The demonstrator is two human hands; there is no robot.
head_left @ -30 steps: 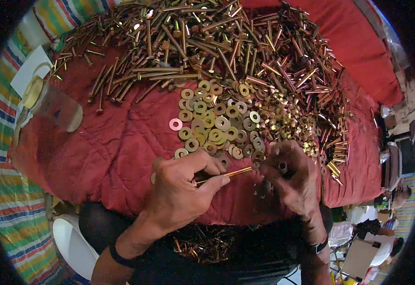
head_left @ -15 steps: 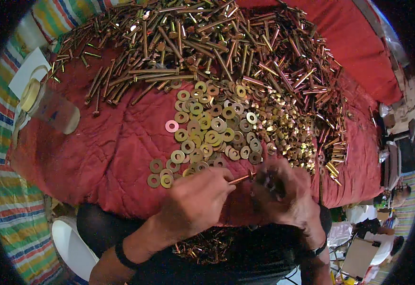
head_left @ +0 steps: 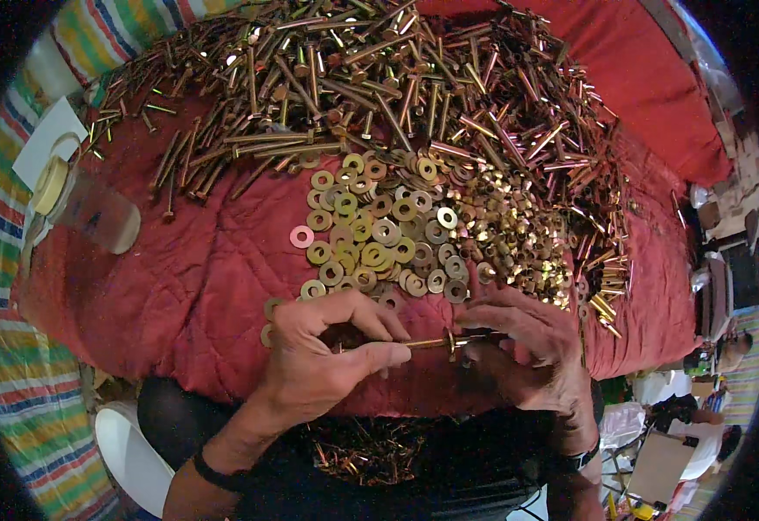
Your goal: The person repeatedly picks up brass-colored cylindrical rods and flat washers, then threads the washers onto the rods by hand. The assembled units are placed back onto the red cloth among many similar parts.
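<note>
Over the near edge of the red quilted cloth, my left hand (head_left: 314, 352) pinches a long brassy bolt (head_left: 427, 344) between thumb and fingers. A flat ring or head (head_left: 451, 342), seen edge-on, stands across the bolt near its right end. My right hand (head_left: 531, 347) is closed at that end, its fingertips beside the ring. A thin dark piece shows between its fingers; what exactly it grips is hidden. Just beyond my hands lie many loose flat washers (head_left: 386, 232), with a heap of small brassy nuts (head_left: 518, 234) to their right.
A large pile of long bolts (head_left: 345, 78) covers the far side of the red cloth (head_left: 214, 286). At left lies a clear jar with a yellowish lid (head_left: 101, 208). More metal pieces (head_left: 371, 451) sit in my lap. A white chair (head_left: 132, 451) stands lower left.
My left hand has shifted left and turned, showing its thumb along the bolt. My right hand has lowered and its fingers now reach to the bolt's right end. The view has shifted slightly.
</note>
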